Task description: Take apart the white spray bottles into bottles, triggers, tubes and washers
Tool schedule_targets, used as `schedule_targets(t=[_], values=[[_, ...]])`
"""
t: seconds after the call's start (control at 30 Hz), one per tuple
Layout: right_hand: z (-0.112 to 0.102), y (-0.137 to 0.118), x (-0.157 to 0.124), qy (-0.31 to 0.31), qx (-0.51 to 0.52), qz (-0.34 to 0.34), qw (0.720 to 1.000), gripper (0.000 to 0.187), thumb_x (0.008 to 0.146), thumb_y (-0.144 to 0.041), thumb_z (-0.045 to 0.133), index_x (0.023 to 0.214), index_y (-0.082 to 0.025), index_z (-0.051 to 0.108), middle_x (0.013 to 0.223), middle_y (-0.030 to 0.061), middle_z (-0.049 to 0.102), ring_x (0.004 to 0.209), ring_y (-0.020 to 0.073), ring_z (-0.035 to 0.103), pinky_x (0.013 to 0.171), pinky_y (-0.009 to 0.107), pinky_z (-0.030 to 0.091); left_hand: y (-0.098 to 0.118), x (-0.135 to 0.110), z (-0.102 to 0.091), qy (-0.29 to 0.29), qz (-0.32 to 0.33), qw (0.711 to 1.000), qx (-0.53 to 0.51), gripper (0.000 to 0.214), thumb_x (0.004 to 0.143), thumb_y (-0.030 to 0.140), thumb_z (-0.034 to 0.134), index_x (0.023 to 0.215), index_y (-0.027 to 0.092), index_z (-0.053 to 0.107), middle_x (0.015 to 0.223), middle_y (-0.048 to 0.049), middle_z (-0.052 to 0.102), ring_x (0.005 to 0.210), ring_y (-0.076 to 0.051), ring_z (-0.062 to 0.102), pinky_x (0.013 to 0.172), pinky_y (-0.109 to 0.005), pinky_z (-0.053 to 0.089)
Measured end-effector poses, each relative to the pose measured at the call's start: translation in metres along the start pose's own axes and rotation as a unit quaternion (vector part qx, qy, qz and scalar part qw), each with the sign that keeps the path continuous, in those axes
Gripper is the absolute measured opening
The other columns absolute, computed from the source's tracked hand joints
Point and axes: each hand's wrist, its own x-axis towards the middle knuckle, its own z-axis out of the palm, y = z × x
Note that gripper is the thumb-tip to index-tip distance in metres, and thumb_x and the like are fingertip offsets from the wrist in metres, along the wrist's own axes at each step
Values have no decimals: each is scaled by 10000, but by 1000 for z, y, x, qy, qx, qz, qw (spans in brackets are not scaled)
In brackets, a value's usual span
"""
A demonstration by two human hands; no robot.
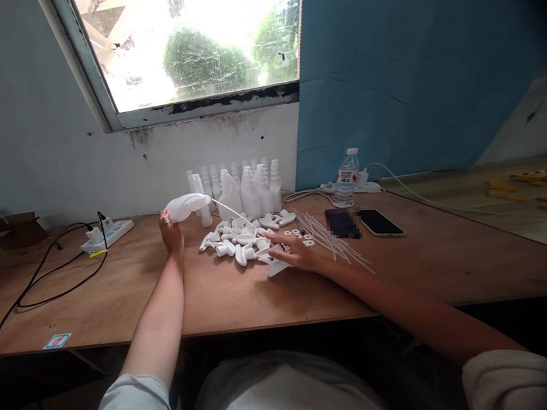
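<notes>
My left hand (pixel 172 232) is wrapped round a white plastic spray bottle (pixel 186 207), which lies tilted on its side above the table with its mouth to the right. A thin white dip tube (pixel 234 212) runs from that mouth down to the fingers of my right hand (pixel 292 249). Between those fingers and the thumb sits a white trigger spray head (pixel 279 247), partly hidden by the hand. Under and beside it spreads a heap of loose white trigger spray heads (pixel 229 241). More white bottles (pixel 250 194) stand upright behind the heap.
Loose white tubes (pixel 336 241) and small white rings (pixel 308 240) lie right of the heap. Farther right are a dark, blurred-out object (pixel 342 223), a phone (pixel 381 222) and a water bottle (pixel 346 180). A power strip (pixel 108 236) with black cables lies left.
</notes>
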Motion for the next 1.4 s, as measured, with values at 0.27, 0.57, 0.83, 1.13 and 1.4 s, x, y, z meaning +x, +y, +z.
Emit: schedule_targets(t=[0.27,0.57,0.83,1.13,1.4], values=[[-1,-5,2,0,87,51,995,554,812,-399,665,1317,-180,595,1122,78,700,846,226,608,768,338,465,5,-1,1,-27,53,998,-4,367,879,100,385,1227,148,491,1408,-158,475,1394,-224,348,1180,-423,268],[-3,-8,14,111,277,119,947,424,821,-398,643,1209,-262,539,963,18,678,655,122,568,542,232,423,58,-4,11,-88,205,975,-8,314,946,188,384,1230,163,516,1393,-147,491,1404,-212,347,1175,-435,292],[-28,11,20,205,439,181,856,249,752,-435,718,815,-201,663,917,26,685,659,119,580,536,236,482,114,-28,26,-179,344,920,64,419,962,177,365,1377,177,421,1445,-140,455,1404,-247,338,1134,-456,288],[-58,11,22,237,523,136,807,248,780,-425,626,868,-200,682,962,80,721,988,248,652,881,409,572,120,-31,27,-219,327,917,71,445,975,389,399,1349,159,473,1292,-144,581,1250,-275,466,1057,-422,311],[-70,14,28,317,508,97,795,182,672,-243,787,780,-236,641,743,-43,661,654,104,607,587,242,546,146,-39,27,-235,388,891,34,448,961,421,430,1280,117,509,1136,-147,646,1081,-276,566,966,-428,397]])
